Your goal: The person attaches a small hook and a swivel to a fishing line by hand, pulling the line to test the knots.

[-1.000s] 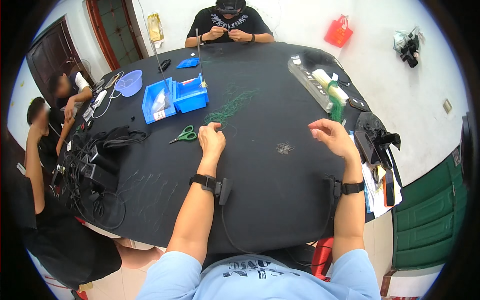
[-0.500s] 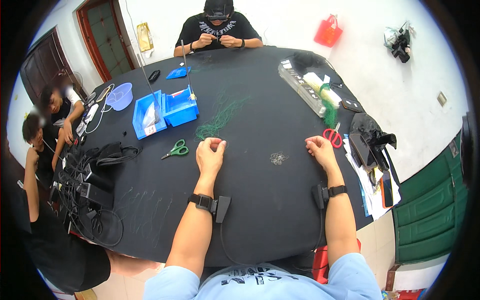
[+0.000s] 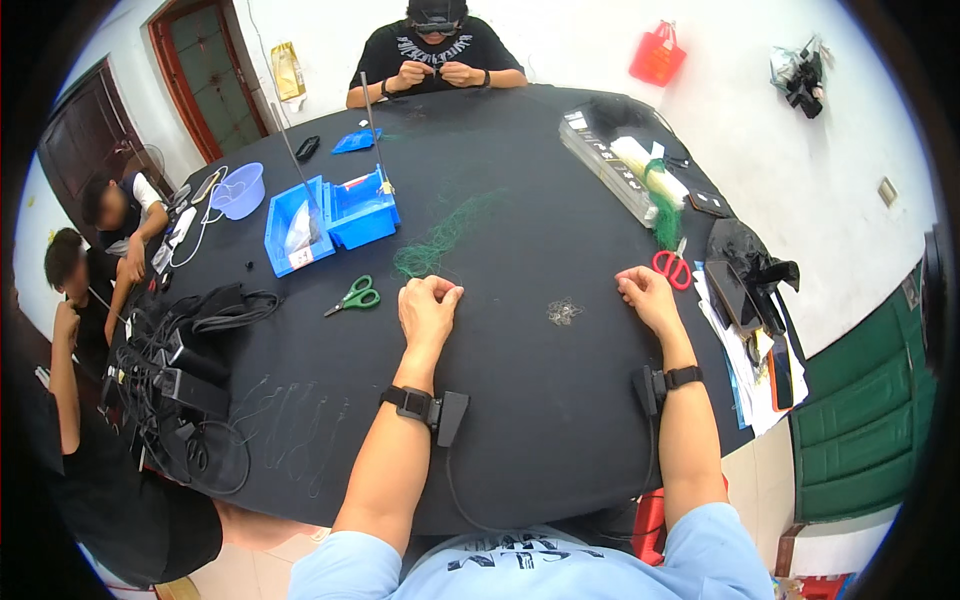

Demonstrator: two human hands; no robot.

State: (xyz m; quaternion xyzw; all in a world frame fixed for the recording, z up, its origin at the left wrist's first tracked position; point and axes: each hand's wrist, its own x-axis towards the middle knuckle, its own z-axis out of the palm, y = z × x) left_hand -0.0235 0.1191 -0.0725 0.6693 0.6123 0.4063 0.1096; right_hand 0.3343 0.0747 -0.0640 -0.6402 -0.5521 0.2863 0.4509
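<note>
My left hand [image 3: 428, 308] is over the black tabletop, thumb and forefinger pinched together. Whatever lies between those fingertips is too fine to make out. Just beyond it spreads a loose tangle of green thread [image 3: 440, 240], and green-handled scissors [image 3: 354, 297] rest to its left. Well apart on the right, my right hand [image 3: 650, 298] also has its fingertips pressed together, with no visible object named for certain in them. A small heap of thin metal pieces, perhaps hooks [image 3: 564, 312], lies between my hands. Red-handled scissors [image 3: 672, 267] are beside my right hand.
Blue bins [image 3: 361, 221] with upright rods stand at the far left, near a purple bowl [image 3: 239, 192]. Black cables [image 3: 190, 370] crowd the left edge. Clear long boxes [image 3: 605, 170], a phone [image 3: 735, 293] and papers line the right. Other people sit across and at left.
The view has shifted slightly. My left hand's fingertips have turned a little to the right, still pinched. My right hand remains pinched in nearly the same place.
</note>
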